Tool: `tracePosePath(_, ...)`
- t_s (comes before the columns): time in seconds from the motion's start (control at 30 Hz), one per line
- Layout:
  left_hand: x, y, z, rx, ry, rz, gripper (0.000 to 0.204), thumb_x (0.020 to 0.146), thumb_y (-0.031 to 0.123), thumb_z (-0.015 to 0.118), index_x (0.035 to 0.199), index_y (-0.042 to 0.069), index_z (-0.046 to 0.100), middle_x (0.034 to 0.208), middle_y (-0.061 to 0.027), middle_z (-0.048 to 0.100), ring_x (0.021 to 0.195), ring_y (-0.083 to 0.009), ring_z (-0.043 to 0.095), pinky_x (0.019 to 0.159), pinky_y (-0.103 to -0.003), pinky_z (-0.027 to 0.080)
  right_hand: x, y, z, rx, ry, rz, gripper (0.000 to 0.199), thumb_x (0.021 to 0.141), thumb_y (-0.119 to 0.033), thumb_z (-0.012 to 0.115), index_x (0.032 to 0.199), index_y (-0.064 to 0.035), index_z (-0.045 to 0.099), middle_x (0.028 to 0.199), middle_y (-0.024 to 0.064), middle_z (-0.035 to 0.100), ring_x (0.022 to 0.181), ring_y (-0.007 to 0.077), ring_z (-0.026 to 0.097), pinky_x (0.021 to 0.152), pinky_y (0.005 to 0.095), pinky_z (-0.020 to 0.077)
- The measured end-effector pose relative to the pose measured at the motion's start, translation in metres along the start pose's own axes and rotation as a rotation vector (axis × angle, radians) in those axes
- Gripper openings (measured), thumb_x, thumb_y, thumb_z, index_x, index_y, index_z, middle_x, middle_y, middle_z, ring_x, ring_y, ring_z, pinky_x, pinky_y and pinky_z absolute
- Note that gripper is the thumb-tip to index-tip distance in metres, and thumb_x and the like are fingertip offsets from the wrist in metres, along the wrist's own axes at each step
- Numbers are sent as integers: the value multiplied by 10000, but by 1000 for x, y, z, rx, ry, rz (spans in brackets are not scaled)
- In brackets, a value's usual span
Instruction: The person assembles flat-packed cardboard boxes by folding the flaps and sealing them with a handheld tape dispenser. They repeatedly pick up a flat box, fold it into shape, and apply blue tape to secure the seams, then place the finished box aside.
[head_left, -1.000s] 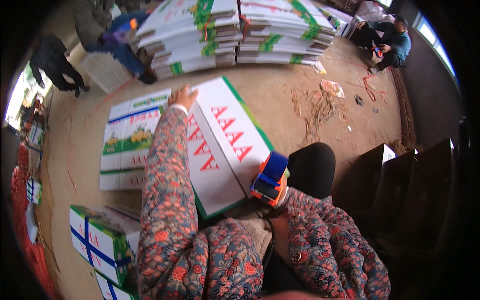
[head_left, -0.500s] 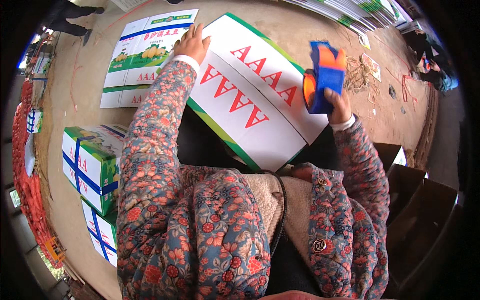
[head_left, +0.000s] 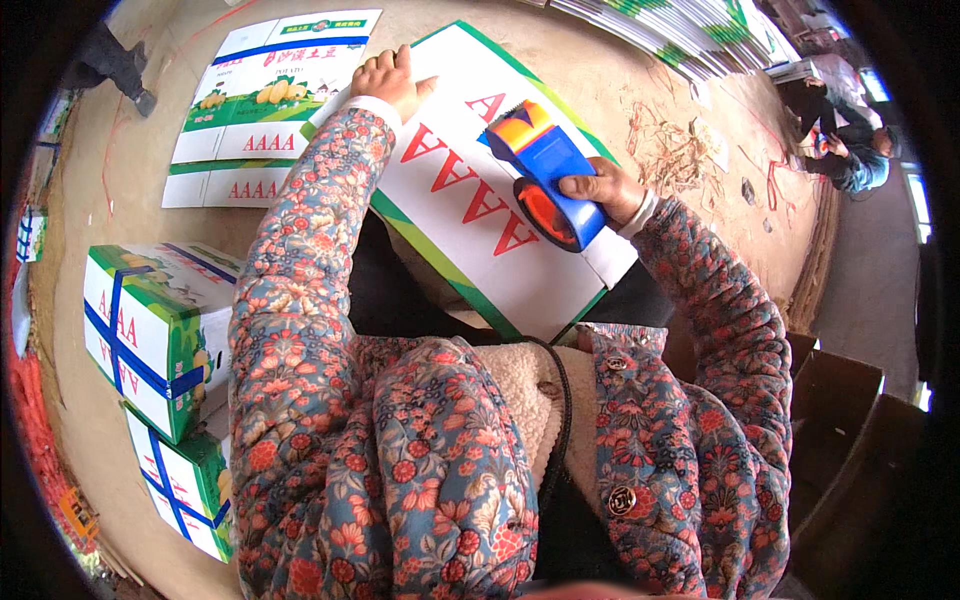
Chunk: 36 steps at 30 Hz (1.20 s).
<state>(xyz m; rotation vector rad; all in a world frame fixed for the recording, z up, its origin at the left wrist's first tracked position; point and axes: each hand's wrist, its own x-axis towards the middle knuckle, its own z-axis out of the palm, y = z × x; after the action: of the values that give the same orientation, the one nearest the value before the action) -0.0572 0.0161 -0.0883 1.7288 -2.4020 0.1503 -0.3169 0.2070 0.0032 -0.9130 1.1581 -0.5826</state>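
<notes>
From my feed, the white carton (head_left: 470, 130) lies slantwise in the middle, its green far-right edge facing dusty floor (head_left: 600, 85). My left hand (head_left: 388, 88) rests unclenched over its far-left edge; my right hand (head_left: 612, 192) grasps a chunky blue-and-orange tape dispenser (head_left: 560, 155) over the smooth cardboard. Strapped, squarish boxes (head_left: 145, 335) stand near left; stringy fibres (head_left: 665, 150) tangle far right.
</notes>
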Motion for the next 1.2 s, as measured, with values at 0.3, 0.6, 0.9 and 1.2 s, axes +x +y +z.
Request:
tracePosePath(0.3,-9,0,-18,3,190,21,628,892,534,483,1312,68,451,1315,-134,478,1248,-269,437,1039,-407,339,-22,-9,25,-204,174,-146,633,761,-433,735,1079,89,572,887,117,659,732,164,643,694,278,538)
tracePosePath(0.6,-88,48,-73,-1782,-736,-274,350,932,337,537,1023,10,622,856,-87,668,739,-137,649,673,-251,530,-19,-2,16,-117,62,-201,602,777,-383,732,1099,94,553,893,108,653,730,150,631,701,265,524)
tracePosePath(0.9,-40,23,-69,-1118,-322,45,313,879,302,621,940,4,691,714,-49,645,604,-119,566,593,-243,467,1,-21,15,-260,49,-40,617,761,-437,733,1058,81,579,859,106,661,705,157,641,675,267,537)
tracePosePath(1.2,90,-135,-7,-376,-16,-222,398,869,433,579,1053,97,688,1060,-112,669,1003,-276,619,918,-369,441,20,-40,8,-376,99,139,579,753,-454,732,963,77,631,809,143,679,661,199,668,635,277,558)
